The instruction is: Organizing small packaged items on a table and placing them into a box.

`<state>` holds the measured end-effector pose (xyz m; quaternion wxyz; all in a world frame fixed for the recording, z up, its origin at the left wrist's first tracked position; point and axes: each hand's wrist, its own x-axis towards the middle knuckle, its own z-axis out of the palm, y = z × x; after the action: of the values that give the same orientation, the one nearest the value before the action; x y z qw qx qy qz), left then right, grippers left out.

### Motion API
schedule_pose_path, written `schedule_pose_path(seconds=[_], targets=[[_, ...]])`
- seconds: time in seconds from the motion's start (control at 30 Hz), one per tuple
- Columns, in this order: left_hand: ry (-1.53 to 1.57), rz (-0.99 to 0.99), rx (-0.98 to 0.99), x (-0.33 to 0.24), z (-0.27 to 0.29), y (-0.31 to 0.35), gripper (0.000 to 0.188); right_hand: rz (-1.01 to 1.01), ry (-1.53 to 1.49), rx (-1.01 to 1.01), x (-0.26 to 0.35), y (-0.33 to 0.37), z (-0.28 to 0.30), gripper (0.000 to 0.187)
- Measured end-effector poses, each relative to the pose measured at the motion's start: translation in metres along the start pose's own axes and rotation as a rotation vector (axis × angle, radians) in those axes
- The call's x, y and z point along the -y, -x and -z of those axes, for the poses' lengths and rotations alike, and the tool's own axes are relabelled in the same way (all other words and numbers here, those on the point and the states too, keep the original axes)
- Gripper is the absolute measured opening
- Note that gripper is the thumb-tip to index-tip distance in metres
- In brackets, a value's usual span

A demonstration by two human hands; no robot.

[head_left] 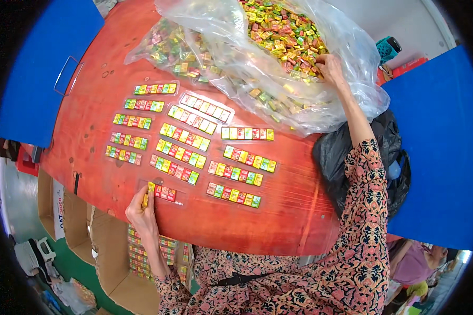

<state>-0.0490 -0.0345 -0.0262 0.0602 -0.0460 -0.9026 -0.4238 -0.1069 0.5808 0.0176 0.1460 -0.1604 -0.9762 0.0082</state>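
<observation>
At the front left of the red table, my left hand is closed, with small yellow boxes between its thumb and fingers. It is at the left end of a clear plastic tray that holds a few red boxes. My right arm stretches to the far right, where my right hand dips into a large clear plastic bag of loose small boxes in yellow, red and green. Its fingers are bent together among the boxes; what they grip is hidden.
Several filled clear trays lie in columns on the red table. A black plastic bag hangs by my right arm. Blue panels flank the table. Below the left edge, open cardboard boxes stand, one holding filled trays.
</observation>
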Motion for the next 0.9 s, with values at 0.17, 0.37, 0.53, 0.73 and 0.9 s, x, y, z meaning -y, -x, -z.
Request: schedule_pose_path(seconds=[0.17,0.37,0.53,0.73,0.9], targets=[[-0.127,-0.021,0.043,-0.011,0.005,-0.003,0.020,-0.121,-0.387,0.053,-0.003,0.002,0.002,0.020],[-0.015,-0.074,-0.032,0.002,0.001,-0.004,0.021,-0.305,-0.776,0.265,-0.007,-0.005,0.009,0.015],[0.038,-0.027,-0.006,-0.005,0.000,-0.004,0.022,-0.253,-0.808,-0.227,0.007,-0.007,0.017,0.024],[0.264,0.172,-0.046,0.014,0.013,0.012,0.022,0.240,-0.942,0.175,0.226,0.052,0.065,0.019],[0.150,0.017,-0.109,0.000,0.016,0.016,0.019,0.662,-1.018,0.608,0.374,0.104,0.049,0.012]])
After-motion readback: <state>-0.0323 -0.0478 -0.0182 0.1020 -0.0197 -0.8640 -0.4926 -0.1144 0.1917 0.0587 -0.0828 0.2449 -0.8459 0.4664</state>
